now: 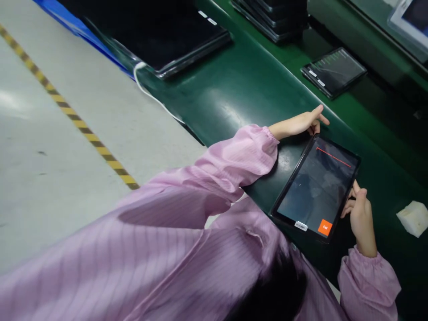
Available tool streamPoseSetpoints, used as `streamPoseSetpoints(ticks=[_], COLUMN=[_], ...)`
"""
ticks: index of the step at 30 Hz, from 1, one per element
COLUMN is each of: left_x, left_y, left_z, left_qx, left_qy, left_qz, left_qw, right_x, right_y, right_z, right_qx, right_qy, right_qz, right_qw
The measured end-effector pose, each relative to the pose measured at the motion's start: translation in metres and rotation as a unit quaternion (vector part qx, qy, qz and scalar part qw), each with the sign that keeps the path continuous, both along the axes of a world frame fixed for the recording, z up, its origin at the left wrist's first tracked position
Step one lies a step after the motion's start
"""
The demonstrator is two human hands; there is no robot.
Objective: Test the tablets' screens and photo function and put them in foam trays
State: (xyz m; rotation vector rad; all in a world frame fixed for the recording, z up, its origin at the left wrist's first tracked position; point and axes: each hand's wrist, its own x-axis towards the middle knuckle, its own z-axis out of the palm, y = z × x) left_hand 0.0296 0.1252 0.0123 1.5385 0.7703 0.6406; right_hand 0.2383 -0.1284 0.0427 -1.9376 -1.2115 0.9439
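A black tablet [316,191] lies at an angle over the green table in front of me. Its dark screen shows a line of red text near the far end and an orange box reading "Fail" at the near end. A small white label is on its near edge. My right hand [361,216] grips the right edge, thumb near the rim and fingers curled beneath. At the far left corner is my left hand [307,123], some fingers bent against the corner while the thumb and one finger stretch out past it. Pink sleeves cover both arms.
A white foam block [413,218] sits to the right. Beyond the table's ridge are another tablet [334,71] and a dark stack [270,18]. Large black panels [150,31] and a white cable [155,98] lie at upper left. Yellow-black tape [70,111] crosses the floor.
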Motion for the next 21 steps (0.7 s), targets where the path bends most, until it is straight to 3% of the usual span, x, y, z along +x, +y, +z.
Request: streamPoseSetpoints(ticks=[3, 7, 11, 16, 21], left_x=[-0.015, -0.048, -0.099, -0.164, -0.207], left_y=[0.008, 0.029, 0.045, 0.067, 0.106], left_z=[-0.003, -0.010, -0.014, -0.018, -0.020], left_qx=[-0.002, -0.041, -0.092, -0.138, -0.129], left_qy=[-0.013, -0.041, -0.086, -0.139, -0.145], left_qz=[0.029, 0.097, 0.163, 0.183, 0.212], left_qw=[1.000, 0.994, 0.978, 0.963, 0.958], right_x=[-0.015, -0.045, -0.075, -0.115, -0.155], right_y=[0.004, 0.021, 0.056, 0.116, 0.172], right_z=[-0.004, -0.013, -0.019, -0.028, -0.039], right_qx=[-0.026, -0.020, -0.016, -0.030, 0.001], right_qy=[0.177, 0.294, 0.359, 0.408, 0.393], right_qz=[-0.003, 0.047, 0.101, 0.148, 0.154], right_qw=[0.984, 0.955, 0.928, 0.900, 0.906])
